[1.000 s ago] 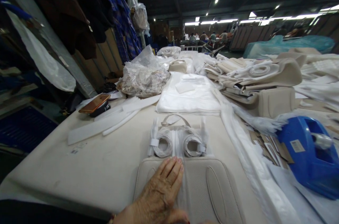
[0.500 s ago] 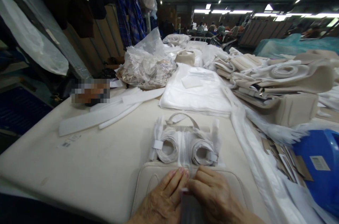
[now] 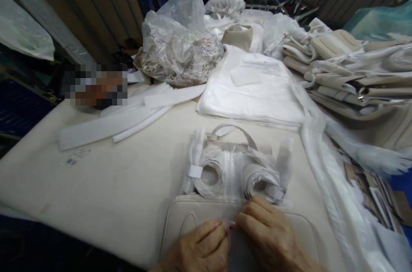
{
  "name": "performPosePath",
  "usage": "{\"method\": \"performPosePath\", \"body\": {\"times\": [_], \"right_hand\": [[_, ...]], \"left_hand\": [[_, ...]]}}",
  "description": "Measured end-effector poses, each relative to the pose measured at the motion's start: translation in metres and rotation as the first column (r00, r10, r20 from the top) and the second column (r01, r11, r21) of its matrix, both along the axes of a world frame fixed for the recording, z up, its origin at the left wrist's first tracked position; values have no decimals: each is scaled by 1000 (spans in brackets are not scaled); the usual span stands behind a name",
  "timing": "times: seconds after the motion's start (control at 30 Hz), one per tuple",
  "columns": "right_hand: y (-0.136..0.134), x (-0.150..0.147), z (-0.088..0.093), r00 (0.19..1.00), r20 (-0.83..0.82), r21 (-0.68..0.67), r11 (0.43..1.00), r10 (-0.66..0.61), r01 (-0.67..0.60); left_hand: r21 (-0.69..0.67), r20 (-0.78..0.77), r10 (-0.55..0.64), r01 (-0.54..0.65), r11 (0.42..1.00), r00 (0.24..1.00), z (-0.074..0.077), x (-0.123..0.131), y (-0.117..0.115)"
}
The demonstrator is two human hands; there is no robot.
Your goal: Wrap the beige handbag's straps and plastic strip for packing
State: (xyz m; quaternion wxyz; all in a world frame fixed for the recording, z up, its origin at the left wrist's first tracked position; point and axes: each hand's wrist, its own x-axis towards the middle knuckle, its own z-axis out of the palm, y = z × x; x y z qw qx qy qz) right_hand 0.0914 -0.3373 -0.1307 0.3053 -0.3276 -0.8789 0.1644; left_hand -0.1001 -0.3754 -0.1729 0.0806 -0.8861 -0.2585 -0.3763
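Observation:
A cream leather-like bag [image 3: 180, 210] with stitched, rounded edges lies flat at the table's near side. Over its middle, my left hand [image 3: 201, 246] is closed, fingertips pinched at a clear plastic strip [image 3: 236, 252]. Facing it, my right hand [image 3: 267, 231] is also closed at that strip, fingertips almost meeting the left ones. Just beyond the hands sit two rolled straps, a left roll [image 3: 209, 175] and a right roll [image 3: 260, 179], both in white wrapping with white bands. A thin handle loop [image 3: 246, 132] rises behind them. The bag's near part is hidden by my hands.
White foam strips [image 3: 96, 124] lie left on the cream-covered table [image 3: 128, 194]. Beyond the bag is a stack of white sheets [image 3: 251, 96]. Plastic bags of cords [image 3: 180, 57] stand behind; folded cream pieces [image 3: 354, 74] pile up right. People sit far back.
The view has tilted down and shifted left. My fingertips have drawn nearer to me over the bag and closer together, still at the plastic strip.

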Motion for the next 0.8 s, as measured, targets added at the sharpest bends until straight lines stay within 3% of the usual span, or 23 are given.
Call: {"method": "performPosePath", "body": {"times": [0.13, 0.33, 0.43, 0.53, 0.67, 0.8], "right_hand": [[0, -2, 1, 1000, 4, -21, 1000, 7, -7], [1, -6, 7, 1000, 16, -25, 1000, -11, 11], [-1, -7, 4, 999, 36, -31, 999, -33, 34], [-3, -7, 1, 998, 41, -35, 998, -48, 49], [-1, -8, 2, 998, 3, -3, 998, -65, 65], [0, -17, 3, 995, 20, 55, 994, -93, 92]], "left_hand": [[-48, -172, -35, 27, 998, 984, -22, -6, -10], [-100, -170, -53, 36, 994, 984, -41, -9, -24], [-95, -112, -40, 29, 995, 993, -33, -8, -22], [-27, -24, 21, -22, 999, 999, -10, -2, -12], [18, -56, 93, -92, 996, 994, 18, 10, 0], [51, -19, 118, -117, 992, 993, 20, 14, 1]]}}
